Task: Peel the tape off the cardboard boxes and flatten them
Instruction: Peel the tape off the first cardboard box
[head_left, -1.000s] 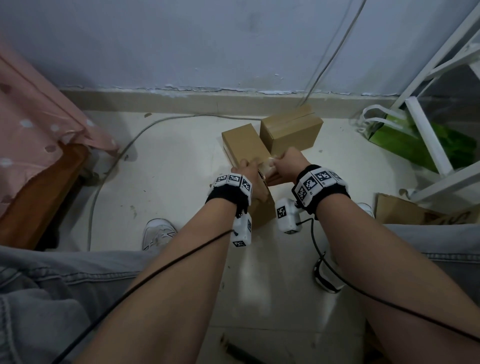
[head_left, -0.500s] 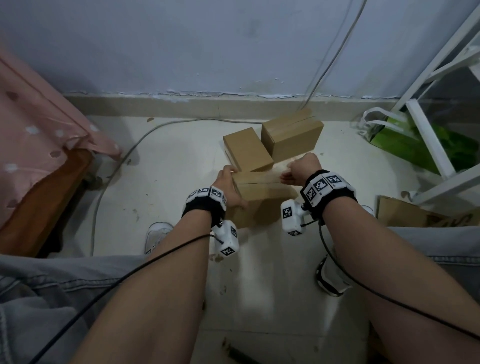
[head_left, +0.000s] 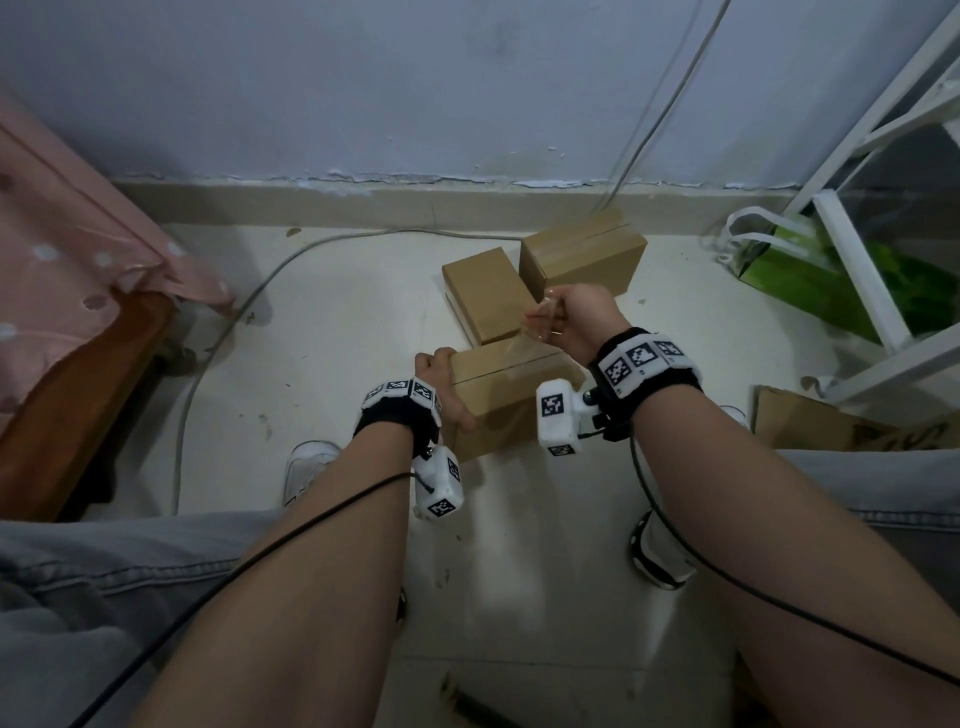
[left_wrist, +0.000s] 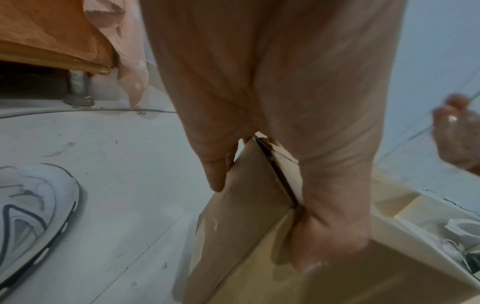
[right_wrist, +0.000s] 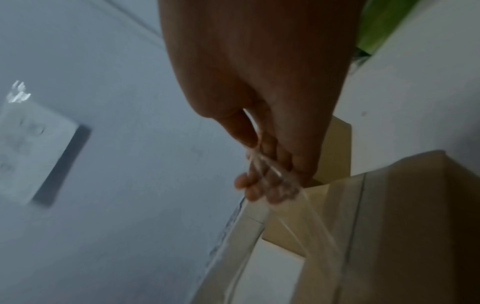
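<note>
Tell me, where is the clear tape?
In the head view, the clear tape is pinched in the right hand, stretched up from the nearest box.

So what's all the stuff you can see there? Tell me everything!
box in hand: 1, brown, on the floor between the hands
other boxes: 2, brown, on the floor behind it, near the wall
tape: 1 strip, clear, lifting off the held box
flat cardboard: 1, brown, floor at right
bag: 1, green with white handles, right, by the rack
rack: 1, white, right edge
cloth: 1, pink with pale dots, left
cables: 2, grey, on the floor and wall
shoes: 2, white, on the floor
wristbands: 2, black and white
left hand: grip on the box's left end
right hand: grip pinching the tape
</note>
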